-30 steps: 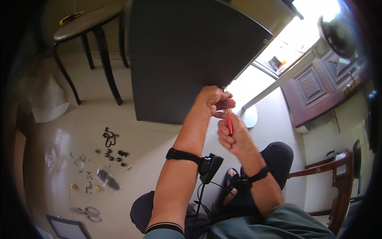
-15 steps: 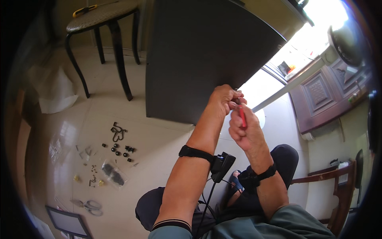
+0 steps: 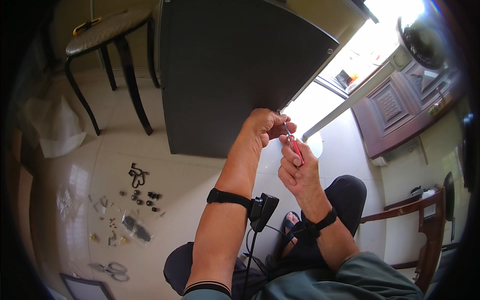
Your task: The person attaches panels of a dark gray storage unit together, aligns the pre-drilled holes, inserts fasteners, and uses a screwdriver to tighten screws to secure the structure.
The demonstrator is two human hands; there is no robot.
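Note:
My right hand (image 3: 302, 174) is closed around the red handle of a screwdriver (image 3: 297, 150), its metal shaft pointing up and away. My left hand (image 3: 264, 125) rests at the lower right edge of a large dark panel (image 3: 225, 65), the side of a cabinet-like piece. Its fingers are pinched together next to the shaft and the panel edge. Whatever sits between them, and the screwdriver's tip, is hidden or too small to make out.
On the floor at left lie black knobs (image 3: 137, 192), a black bent part (image 3: 136, 175), a plastic bag of dark bits (image 3: 137, 229) and scissors (image 3: 114, 270). A stool (image 3: 107, 30) bears a yellow cutter (image 3: 87, 26). A wooden chair (image 3: 427, 225) stands at right.
The view has shifted, so the panel and floor items sit further left. My right hand has drawn slightly back from my left, baring more of the screwdriver's shaft.

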